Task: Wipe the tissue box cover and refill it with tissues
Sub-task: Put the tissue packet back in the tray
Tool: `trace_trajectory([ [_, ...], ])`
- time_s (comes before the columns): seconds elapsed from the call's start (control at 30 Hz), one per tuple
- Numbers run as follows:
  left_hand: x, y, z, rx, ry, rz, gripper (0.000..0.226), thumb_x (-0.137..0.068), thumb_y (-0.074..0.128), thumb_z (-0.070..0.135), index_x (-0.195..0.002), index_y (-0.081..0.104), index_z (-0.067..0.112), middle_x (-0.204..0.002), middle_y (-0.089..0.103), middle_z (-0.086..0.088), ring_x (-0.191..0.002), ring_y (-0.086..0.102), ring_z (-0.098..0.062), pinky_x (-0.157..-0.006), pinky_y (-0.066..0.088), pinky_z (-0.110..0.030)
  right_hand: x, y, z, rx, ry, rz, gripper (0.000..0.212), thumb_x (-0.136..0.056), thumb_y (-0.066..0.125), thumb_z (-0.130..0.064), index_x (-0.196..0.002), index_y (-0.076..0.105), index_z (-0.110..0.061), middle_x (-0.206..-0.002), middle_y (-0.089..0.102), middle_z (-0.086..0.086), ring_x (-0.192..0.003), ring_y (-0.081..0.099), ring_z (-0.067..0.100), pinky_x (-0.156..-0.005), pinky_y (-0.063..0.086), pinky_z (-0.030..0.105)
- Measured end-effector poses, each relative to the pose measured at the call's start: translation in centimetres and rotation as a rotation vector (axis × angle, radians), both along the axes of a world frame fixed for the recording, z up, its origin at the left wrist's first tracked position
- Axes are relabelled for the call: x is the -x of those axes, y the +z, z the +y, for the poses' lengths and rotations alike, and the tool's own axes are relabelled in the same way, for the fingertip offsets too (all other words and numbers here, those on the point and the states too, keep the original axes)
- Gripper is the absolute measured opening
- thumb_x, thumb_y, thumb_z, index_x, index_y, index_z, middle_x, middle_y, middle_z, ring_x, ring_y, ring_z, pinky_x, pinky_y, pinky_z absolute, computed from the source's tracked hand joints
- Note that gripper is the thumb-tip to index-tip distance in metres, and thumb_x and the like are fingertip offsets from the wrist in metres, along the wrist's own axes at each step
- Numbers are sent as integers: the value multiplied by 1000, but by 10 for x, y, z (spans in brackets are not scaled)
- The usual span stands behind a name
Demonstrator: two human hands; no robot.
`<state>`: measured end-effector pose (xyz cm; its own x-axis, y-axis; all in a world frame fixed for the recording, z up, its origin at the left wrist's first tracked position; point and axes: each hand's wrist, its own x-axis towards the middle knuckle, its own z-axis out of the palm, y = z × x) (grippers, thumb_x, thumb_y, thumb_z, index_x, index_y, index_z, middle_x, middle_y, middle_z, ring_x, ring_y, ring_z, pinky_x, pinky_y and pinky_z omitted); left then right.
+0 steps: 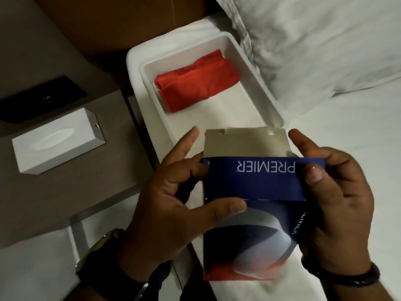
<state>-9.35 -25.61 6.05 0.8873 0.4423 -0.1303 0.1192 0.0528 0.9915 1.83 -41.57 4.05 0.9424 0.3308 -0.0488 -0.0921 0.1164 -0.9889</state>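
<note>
head view, close, looking steeply down

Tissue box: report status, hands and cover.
Both hands, left hand and right hand, gripping blue tissue box, end flap open. White cover upside down on bed, red cloth lying inside. Cloth blocks refill.

Both hands hold a blue tissue carton [258, 181] over the bed's left edge. The left hand [173, 205] grips its left side with the thumb across the front; the right hand [334, 198] pinches the right side, its thumb on the blue panel. The carton's grey end flap [245, 144] stands open. Beyond it, a white cover [258, 68] lies upside down on the bed [358, 148] near the pillow [314, 35], with a folded red cloth [195, 83] inside. A white tissue box [58, 140] sits on the nightstand [65, 192], near its left edge.
</note>
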Motion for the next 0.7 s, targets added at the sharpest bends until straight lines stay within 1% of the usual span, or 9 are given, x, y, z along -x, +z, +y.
trace_trajectory([
  [0.07,-12,0,3,84,-59,-43,37,-66,79,18,-101,71,30,-130,61,9,-116,61,-12,-85,54,-22,-11,6,4,-52,-17,-40,38,-75,76,-41,-102,59,-20,-116,70,7,-92,68,13,-77,54,26],
  [0.13,-21,-2,5,106,-68,-44,42,-68,78,17,-107,69,29,-118,69,2,-109,65,-18,-84,56,-27,-19,7,7,-95,-24,-80,37,-78,71,-30,-109,56,-18,-108,73,1,-92,69,13,-77,55,24],
  [0.27,-27,-11,8,78,-16,-31,48,-65,79,22,-110,66,30,-117,69,-1,-110,65,-22,-84,57,-32,-22,3,14,-13,1,-212,47,-84,65,-49,-113,55,-13,-102,71,-14,-93,67,3,-79,51,18],
  [0.37,-27,-17,12,118,80,-61,55,-59,81,16,-107,58,31,-111,70,2,-105,67,-20,-79,56,-26,-19,-6,16,-25,13,-245,55,-85,65,-49,-121,51,-10,-115,69,6,-107,66,27,-88,52,34],
  [0.43,-25,-20,16,135,131,-73,67,-54,83,14,-109,47,27,-113,69,-2,-105,67,-22,-80,56,-26,-17,-10,16,-51,27,-249,61,-86,65,-47,-129,45,-8,-119,67,18,-108,65,34,-87,52,37],
  [0.5,-25,-21,16,119,127,-54,72,-54,85,17,-115,47,26,-113,69,-4,-105,67,-23,-81,56,-27,-16,-10,15,-19,23,-270,52,-88,63,-47,-123,52,-10,-114,68,18,-105,65,35,-87,52,41],
  [0.57,-25,-21,14,70,104,-17,60,-58,82,25,-113,57,24,-110,70,-2,-105,67,-22,-82,56,-29,-16,-10,13,71,7,-310,38,-91,58,-47,-109,61,-14,-109,70,14,-101,65,34,-86,51,43],
  [0.63,-24,-20,11,36,84,10,51,-64,80,36,-111,63,22,-113,69,-2,-107,66,-22,-83,56,-29,-16,-10,12,148,-20,-316,31,-94,54,-45,-102,64,-17,-104,71,12,-100,66,30,-86,50,41],
  [0.7,-23,-21,8,70,91,-8,47,-72,73,48,-107,66,18,-120,65,0,-108,65,-19,-79,56,-23,-16,-11,14,177,-43,-277,24,-94,55,-35,-95,66,-14,-104,72,9,-100,67,25,-86,51,36],
])
